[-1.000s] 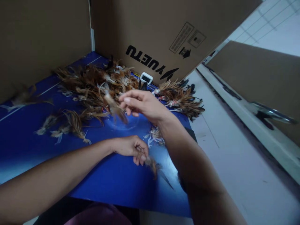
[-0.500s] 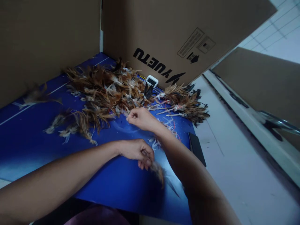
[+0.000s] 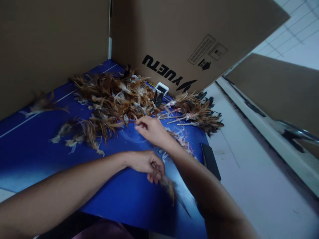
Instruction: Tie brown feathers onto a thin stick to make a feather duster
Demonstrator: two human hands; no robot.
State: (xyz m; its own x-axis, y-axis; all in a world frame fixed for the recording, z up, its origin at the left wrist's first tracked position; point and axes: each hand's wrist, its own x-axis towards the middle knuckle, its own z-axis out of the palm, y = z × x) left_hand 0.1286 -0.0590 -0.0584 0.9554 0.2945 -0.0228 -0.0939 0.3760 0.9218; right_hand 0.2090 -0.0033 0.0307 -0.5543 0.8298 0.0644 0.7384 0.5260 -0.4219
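My left hand (image 3: pixel 147 164) is closed, its fingertips pinching a small bunch of feathers (image 3: pixel 170 189). The brown and grey feathers point down to the right over the blue table (image 3: pixel 112 192). Just beyond it, my right hand (image 3: pixel 153 131) hovers by the near edge of a big pile of brown feathers (image 3: pixel 112 93). Its fingers are loosely bent, with a small gap between thumb and forefinger, and I see nothing held there. Right of this hand lie feather bundles tied on thin sticks (image 3: pixel 199 111). White and red scraps (image 3: pixel 183 141) lie partly behind my right forearm.
Cardboard sheets (image 3: pixel 169 39) wall the table at the back and left. A small white device with a dark screen (image 3: pixel 161 88) stands against the back one. A dark flat object (image 3: pixel 211 161) lies at the right edge. A loose tuft (image 3: pixel 41 104) lies far left.
A wisp of fluff at my right fingertips no longer shows there, and those fingers have loosened a little. My left hand keeps its feathers almost in place. The view has shifted slightly.
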